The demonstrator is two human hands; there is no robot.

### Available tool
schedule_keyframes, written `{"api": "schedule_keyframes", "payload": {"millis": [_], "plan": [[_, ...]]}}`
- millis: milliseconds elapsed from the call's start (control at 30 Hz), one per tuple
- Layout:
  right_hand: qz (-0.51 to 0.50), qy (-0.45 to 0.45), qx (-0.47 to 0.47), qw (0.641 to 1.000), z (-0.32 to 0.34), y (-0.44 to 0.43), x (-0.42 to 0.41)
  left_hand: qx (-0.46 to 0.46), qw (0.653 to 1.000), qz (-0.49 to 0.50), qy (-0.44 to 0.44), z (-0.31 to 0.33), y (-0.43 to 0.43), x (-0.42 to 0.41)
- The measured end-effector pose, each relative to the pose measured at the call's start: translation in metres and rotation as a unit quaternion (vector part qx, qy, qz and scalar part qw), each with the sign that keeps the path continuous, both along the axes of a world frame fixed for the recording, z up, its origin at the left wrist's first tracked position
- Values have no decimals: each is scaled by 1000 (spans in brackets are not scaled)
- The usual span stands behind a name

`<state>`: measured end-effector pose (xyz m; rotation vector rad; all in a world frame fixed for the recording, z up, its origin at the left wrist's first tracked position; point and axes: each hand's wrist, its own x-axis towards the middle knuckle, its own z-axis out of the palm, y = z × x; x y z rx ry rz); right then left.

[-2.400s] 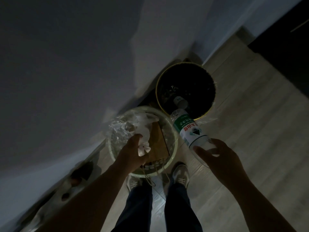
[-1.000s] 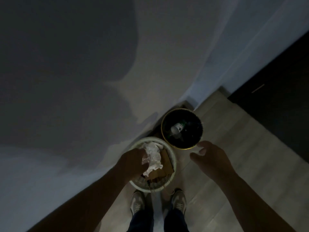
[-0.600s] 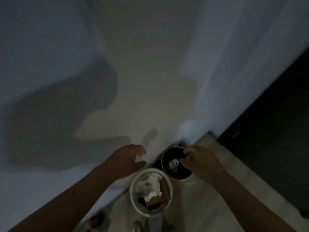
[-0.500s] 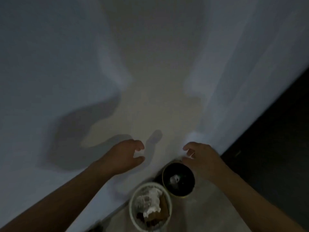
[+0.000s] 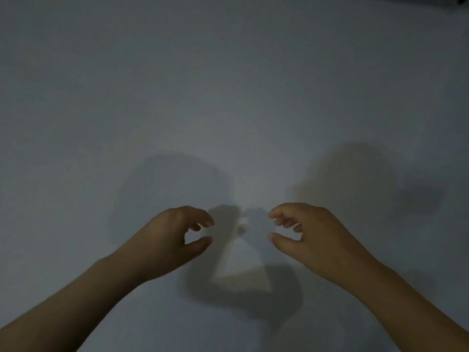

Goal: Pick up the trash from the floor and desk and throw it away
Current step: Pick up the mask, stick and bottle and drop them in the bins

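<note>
Only my two hands show in the head view, raised in front of a plain wall. My left hand (image 5: 177, 235) hangs with its fingers loosely curled and holds nothing. My right hand (image 5: 309, 232) mirrors it a short gap away, fingers also loosely curled and empty. No trash and no bin is in view.
A pale grey wall (image 5: 228, 85) fills the whole view in dim light. The shadows of my hands and arms fall on it between and beside my hands. A dark edge (image 5: 463, 0) shows at the top right corner.
My view has tilted up from the floor to the wall, so both bins and the floor have left the frame. Both empty hands have risen and drawn closer together.
</note>
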<state>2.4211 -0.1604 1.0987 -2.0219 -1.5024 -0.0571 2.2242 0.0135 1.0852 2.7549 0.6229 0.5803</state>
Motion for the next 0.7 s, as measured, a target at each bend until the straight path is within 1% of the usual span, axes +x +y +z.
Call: {"api": "schedule_keyframes", "payload": {"millis": [200, 367, 500, 633, 700], "plan": [[140, -30, 39, 989, 40, 42, -71, 29, 991, 129, -19, 39, -17, -104], [273, -46, 58, 959, 64, 83, -174, 56, 967, 244, -38, 61, -40, -219], [380, -66, 74, 920, 67, 103, -281, 54, 933, 352, -43, 60, -75, -329], [466, -95, 78, 876, 66, 105, -401, 76, 886, 455, -42, 65, -125, -447], [510, -92, 79, 851, 68, 98, -463, 83, 862, 498, -41, 65, -157, -505]]}}
